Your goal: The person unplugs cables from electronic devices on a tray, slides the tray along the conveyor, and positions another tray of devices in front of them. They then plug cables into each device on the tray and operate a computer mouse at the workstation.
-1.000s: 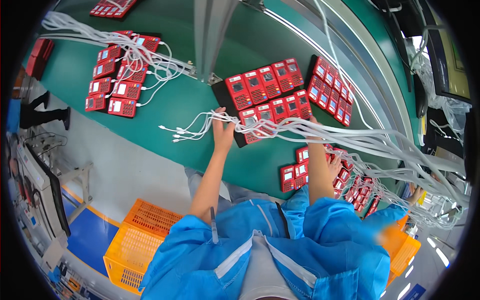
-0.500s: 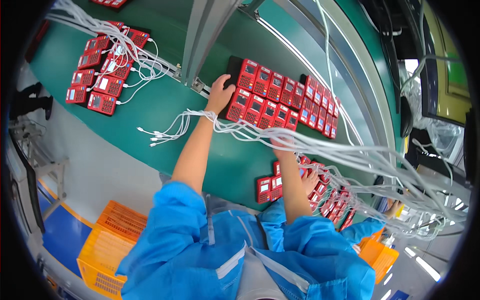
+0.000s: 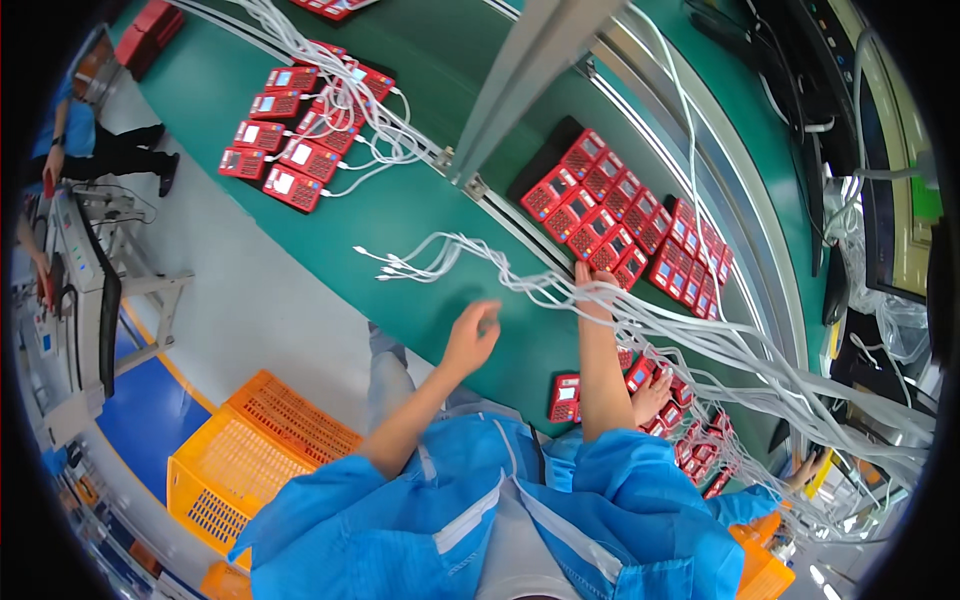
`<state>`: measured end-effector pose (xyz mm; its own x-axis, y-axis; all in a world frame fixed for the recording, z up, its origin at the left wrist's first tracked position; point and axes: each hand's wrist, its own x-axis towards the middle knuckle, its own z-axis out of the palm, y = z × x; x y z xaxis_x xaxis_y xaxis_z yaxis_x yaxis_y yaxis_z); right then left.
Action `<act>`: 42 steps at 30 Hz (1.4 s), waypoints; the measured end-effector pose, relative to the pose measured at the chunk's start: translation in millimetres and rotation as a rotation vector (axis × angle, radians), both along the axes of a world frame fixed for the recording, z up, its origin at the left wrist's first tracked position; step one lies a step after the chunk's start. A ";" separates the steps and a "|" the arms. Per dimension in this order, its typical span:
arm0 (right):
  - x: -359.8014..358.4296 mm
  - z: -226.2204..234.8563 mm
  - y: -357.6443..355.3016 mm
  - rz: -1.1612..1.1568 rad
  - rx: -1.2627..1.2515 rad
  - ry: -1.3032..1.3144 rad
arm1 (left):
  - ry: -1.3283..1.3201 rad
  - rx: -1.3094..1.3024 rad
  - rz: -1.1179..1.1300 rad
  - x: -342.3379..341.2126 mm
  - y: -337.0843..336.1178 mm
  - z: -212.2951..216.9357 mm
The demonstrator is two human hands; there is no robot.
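Several red handheld card terminals with keypads [image 3: 596, 208] lie in tight rows on a dark tray [image 3: 548, 158], just beyond the metal rail on the green table. My right hand [image 3: 594, 282] touches the near edge of this block, its fingers stretched out; white cables partly cover the hand. Nearer my body, my left hand [image 3: 472, 338] hovers over the table's front part, empty, with loosely curled fingers apart. Beyond it, a bundle of white cables [image 3: 440, 262] ends in loose plugs on the table and runs right across my right wrist.
Cabled red terminals [image 3: 300, 165] lie at left; a second block [image 3: 690, 262] adjoins mine. A metal post [image 3: 530, 85] rises from the rail [image 3: 520, 225]. A co-worker's hand [image 3: 652, 397] rests on terminals at right. Orange crates [image 3: 235, 470] stand below left; another person is far left.
The terminal block has moved away from me, from across the rail to its far side. My left hand has left the block's left edge and drawn back toward me. The view has shifted.
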<state>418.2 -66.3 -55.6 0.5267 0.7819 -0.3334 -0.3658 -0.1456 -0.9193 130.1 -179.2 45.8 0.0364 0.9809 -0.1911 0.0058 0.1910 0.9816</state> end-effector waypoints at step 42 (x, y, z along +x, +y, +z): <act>-604.8 20.0 487.1 -0.237 -0.271 -0.919 | 0.194 -0.106 0.149 -552.6 204.5 -59.1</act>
